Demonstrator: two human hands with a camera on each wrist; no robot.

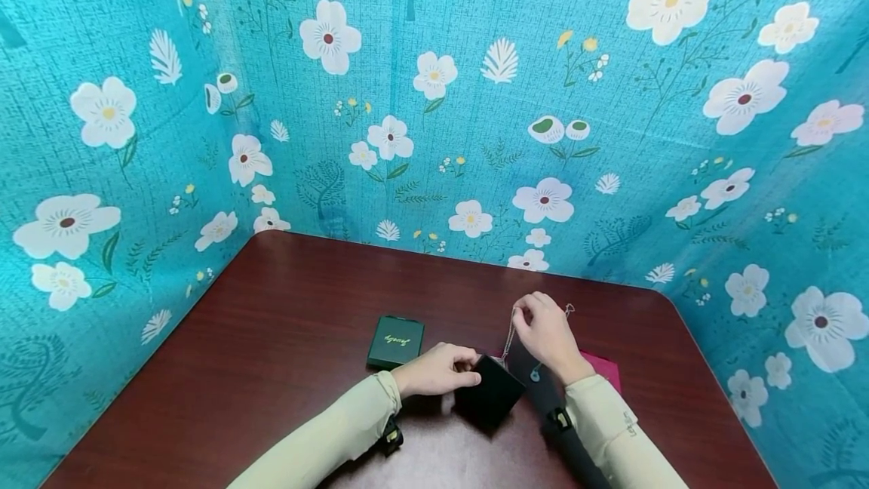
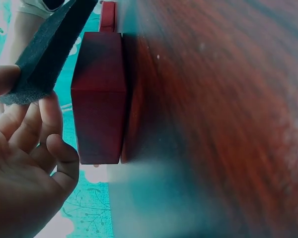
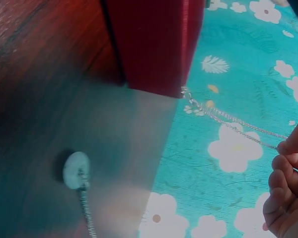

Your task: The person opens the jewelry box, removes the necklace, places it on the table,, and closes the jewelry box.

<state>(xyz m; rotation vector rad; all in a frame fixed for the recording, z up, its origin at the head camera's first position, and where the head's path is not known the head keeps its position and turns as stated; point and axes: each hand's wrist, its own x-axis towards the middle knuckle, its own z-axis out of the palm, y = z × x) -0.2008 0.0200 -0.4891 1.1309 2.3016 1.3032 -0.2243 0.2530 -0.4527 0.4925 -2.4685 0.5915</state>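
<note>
My left hand [image 1: 437,370] pinches a black foam pad [image 1: 490,392] between thumb and fingers, tilted above the table. In the left wrist view the pad [image 2: 52,54] shows a fuzzy edge, and the little finger is bent free of it. My right hand [image 1: 546,334] pinches a thin silver necklace chain [image 1: 510,334], which hangs down to the pad's upper edge. Two strands of the chain [image 3: 238,128] run from its fingertips in the right wrist view. A round pale pendant [image 3: 77,170] on a chain lies below; whether it belongs to the pinched chain, I cannot tell.
A dark green box [image 1: 396,340] with gold lettering lies left of the pad. Beyond the right wrist a magenta item [image 1: 603,370] is partly covered. Dark red boxes [image 2: 99,94] stand on the brown table [image 1: 305,300]. Flowered blue cloth [image 1: 434,134] hangs around the table.
</note>
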